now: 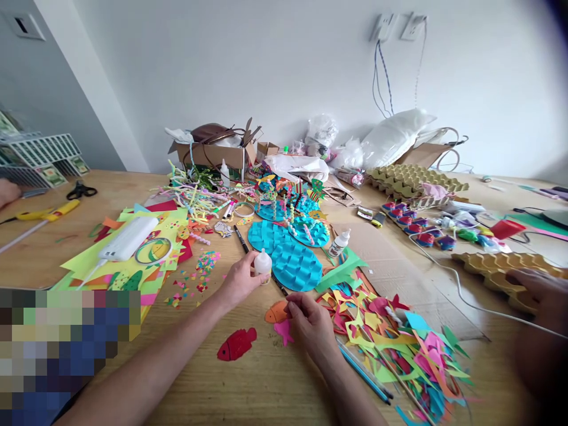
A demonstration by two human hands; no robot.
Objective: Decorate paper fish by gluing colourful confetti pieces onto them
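My left hand [242, 278] is wrapped round a small white glue bottle [262, 264], held upright with its nozzle up. My right hand [310, 322] pinches the tail end of an orange paper fish [276, 312]. Just below that fish, partly overlapped, is a pink paper fish shape [284, 332]. To the left lies a red paper fish [236, 345] with a drawn eye, flat on the wooden table. Beyond my hands sits a blue scaled paper piece [295, 260]. A second glue bottle [339, 242] stands to its right.
Colourful paper scraps [390, 343] heap at right, beside blue pencils [366, 373] and cardboard [408, 284]. At left, a white glue gun or power strip-like device [128, 238] rests on yellow paper [95, 254]. Another person's hand [539, 284] touches an egg tray [483, 269]. Scissors [81, 190] lie far left.
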